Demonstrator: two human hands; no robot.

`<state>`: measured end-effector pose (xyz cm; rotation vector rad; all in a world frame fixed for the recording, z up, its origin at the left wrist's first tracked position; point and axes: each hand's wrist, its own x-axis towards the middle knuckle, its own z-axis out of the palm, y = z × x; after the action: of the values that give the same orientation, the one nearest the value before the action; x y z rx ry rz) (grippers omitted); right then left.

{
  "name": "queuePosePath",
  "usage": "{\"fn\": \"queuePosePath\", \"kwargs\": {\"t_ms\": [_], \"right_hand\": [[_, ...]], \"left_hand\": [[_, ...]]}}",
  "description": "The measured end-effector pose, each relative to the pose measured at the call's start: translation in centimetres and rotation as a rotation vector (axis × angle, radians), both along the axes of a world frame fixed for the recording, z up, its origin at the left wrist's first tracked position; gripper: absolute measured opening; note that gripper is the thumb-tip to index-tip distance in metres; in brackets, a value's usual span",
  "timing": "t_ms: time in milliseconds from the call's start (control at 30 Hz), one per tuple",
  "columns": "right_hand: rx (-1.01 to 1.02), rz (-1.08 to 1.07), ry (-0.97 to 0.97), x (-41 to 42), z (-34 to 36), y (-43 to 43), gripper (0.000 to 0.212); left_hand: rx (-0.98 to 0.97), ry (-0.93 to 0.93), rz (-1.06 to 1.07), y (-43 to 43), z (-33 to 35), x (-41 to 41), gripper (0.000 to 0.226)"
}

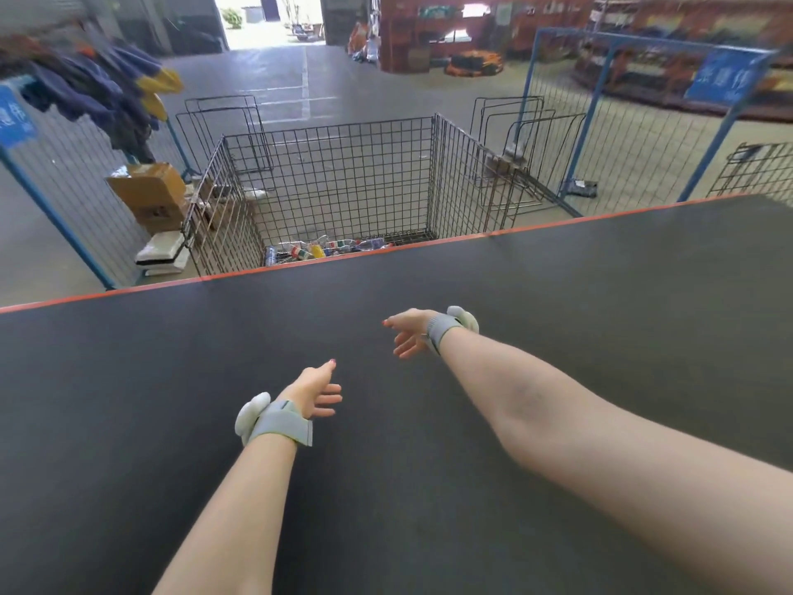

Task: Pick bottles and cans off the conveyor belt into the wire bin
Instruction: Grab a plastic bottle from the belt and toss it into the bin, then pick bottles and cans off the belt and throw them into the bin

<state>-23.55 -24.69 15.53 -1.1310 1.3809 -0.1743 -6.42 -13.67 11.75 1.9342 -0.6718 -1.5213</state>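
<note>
The dark conveyor belt [558, 302] with its orange far edge fills the lower half of the view and carries no bottle or can where I can see it. Beyond that edge stands the wire bin [343, 165], with several bottles and cans [317, 250] lying on its floor. My left hand [317, 390] hovers over the belt with fingers spread and holds nothing. My right hand [407, 332] reaches further out over the belt, fingers loose and empty. Both wrists wear grey bands with white pucks.
A cardboard box [150, 195] and white slabs [161, 253] sit left of the bin. Blue-framed mesh fences [622, 122] stand on both sides, with spare wire frames [515, 135] leaning behind. Dark clothes [94, 92] hang over the left fence. Concrete floor stretches beyond.
</note>
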Motion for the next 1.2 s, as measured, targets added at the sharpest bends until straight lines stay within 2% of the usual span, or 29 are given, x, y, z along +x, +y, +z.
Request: {"fn": "queuePosePath", "kwargs": {"t_ms": [500, 667, 867, 967, 1067, 1200], "right_hand": [[-0.013, 0.036, 0.038, -0.8, -1.0, 4.9, 0.056], [-0.104, 0.051, 0.105, -0.2, -2.1, 6.5, 0.057], [-0.247, 0.287, 0.264, 2.0, -4.2, 9.4, 0.076], [-0.305, 0.407, 0.336, 2.7, -5.7, 10.5, 0.084], [-0.249, 0.446, 0.384, 2.6, -7.0, 11.5, 0.089], [-0.174, 0.476, 0.436, 2.5, -8.6, 12.4, 0.091]], "left_hand": [[-0.01, -0.038, 0.053, 4.1, 0.6, 0.2, 0.057], [-0.009, -0.077, 0.082, 5.0, -0.7, 0.1, 0.054], [-0.002, -0.319, 0.053, 6.9, -2.6, 1.0, 0.06], [0.11, -0.499, -0.02, 8.3, -4.2, 1.8, 0.073], [0.2, -0.657, -0.114, 9.7, -4.9, 1.9, 0.083], [0.291, -0.72, -0.165, 11.4, -5.8, 3.2, 0.1]]}}
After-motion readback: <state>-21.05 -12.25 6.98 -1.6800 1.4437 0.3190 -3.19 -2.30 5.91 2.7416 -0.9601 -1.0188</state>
